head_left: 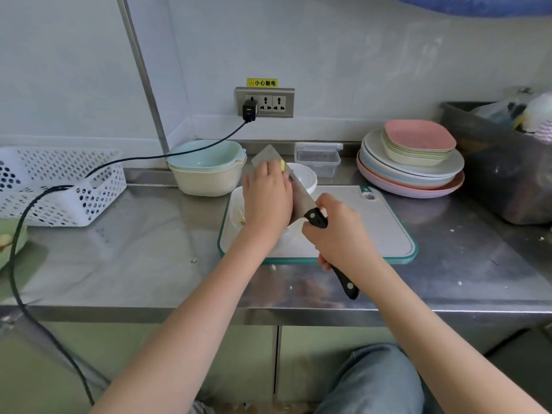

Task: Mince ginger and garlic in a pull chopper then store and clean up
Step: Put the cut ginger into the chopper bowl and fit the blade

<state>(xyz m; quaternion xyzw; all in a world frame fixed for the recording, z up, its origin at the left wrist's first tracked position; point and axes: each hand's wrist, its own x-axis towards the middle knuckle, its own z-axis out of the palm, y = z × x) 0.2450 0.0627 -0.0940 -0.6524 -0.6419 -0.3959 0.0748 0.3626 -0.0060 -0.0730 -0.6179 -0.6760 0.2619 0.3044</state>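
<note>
Two hands (265, 198) (337, 231) on cleaver (298, 195); ginger (282, 166) bit, probably.

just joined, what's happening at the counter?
A person holds a cleaver by its black handle in the right hand, blade raised over the cutting board. The left hand lies flat against the blade, by a yellowish piece on it. A white bowl sits just behind.

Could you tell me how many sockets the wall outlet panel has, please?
3, side by side in the wall outlet panel: the left socket holds a black charger, while the middle socket and the right socket are free.
</note>
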